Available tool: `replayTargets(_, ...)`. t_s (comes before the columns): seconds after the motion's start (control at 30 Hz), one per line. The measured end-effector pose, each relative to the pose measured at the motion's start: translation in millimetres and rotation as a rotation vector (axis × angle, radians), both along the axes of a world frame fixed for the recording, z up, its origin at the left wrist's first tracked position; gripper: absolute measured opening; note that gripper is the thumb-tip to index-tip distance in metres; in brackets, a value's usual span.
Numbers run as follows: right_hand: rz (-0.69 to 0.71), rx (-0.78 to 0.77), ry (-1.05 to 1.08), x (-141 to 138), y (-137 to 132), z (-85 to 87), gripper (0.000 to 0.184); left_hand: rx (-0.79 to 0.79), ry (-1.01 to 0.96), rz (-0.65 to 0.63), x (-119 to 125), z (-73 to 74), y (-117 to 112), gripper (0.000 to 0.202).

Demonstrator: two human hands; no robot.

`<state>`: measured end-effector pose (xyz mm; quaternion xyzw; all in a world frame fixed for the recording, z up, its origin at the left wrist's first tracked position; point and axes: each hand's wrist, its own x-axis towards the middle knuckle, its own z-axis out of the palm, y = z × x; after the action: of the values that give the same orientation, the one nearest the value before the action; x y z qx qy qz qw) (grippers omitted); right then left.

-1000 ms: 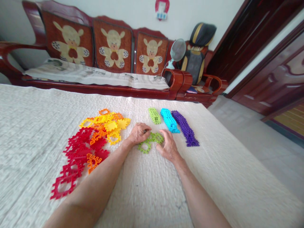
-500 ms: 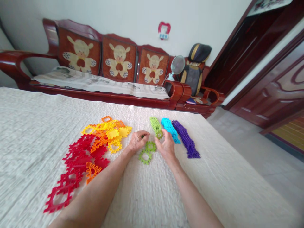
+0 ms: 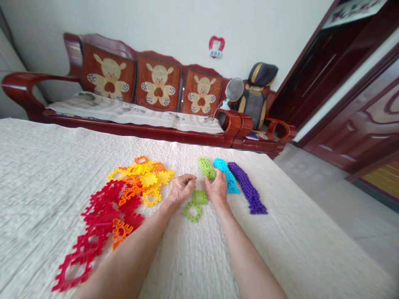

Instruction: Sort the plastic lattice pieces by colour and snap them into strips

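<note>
My left hand (image 3: pixel 182 187) is closed in a pinch over the tablecloth, with a bit of green plastic showing between thumb and fingers. Thumb and fingers of my right hand (image 3: pixel 217 187) close around the near end of a row of light green interlocking toy pieces (image 3: pixel 205 166). Between my wrists lie loose green pieces, one squarish (image 3: pixel 200 197) and one round (image 3: pixel 192 212). Right of the green row are a blue row (image 3: pixel 231 182) and a longer purple row (image 3: pixel 247 187), the blue one partly behind my right hand.
Left of my left arm spreads a loose pile of red (image 3: pixel 102 216), orange (image 3: pixel 121 230) and yellow pieces (image 3: pixel 149 180). They lie on a pale textured tablecloth (image 3: pixel 187 257). Beyond the table's far edge stand a wooden sofa (image 3: pixel 156 132) and a small fan (image 3: pixel 234 89).
The green piece in my right fingers has come down against the near end of the green row. My left hand stays pinched in nearly the same place. The whole view has shifted slightly.
</note>
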<state>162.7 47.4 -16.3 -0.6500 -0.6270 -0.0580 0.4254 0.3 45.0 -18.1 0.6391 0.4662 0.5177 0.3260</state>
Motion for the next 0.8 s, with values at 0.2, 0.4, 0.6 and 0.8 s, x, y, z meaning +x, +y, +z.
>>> replayTargets(0.2, 0.007, 0.043, 0.031, 2.0, -1.0, 4.1, 0.046, -0.009, -0.058, 0.049, -0.4, -1.5, 1.5, 0.019)
replayTargets(0.4, 0.183, 0.060, 0.065, -3.6, -12.0, 11.7, 0.032, -0.046, -0.149, 0.259, -5.3, -1.6, 6.5, 0.024)
replayTargets(0.6, 0.396, -0.132, 0.070, -7.4, -25.1, 14.5, 0.022, -0.073, -0.168, 0.336, -10.5, 0.6, 8.0, 0.029)
replayTargets(0.8, 0.675, -0.386, 0.067, 12.1, -48.1, 28.3, 0.045, -0.113, -0.145, 0.322, -9.4, 2.5, 10.7, 0.031)
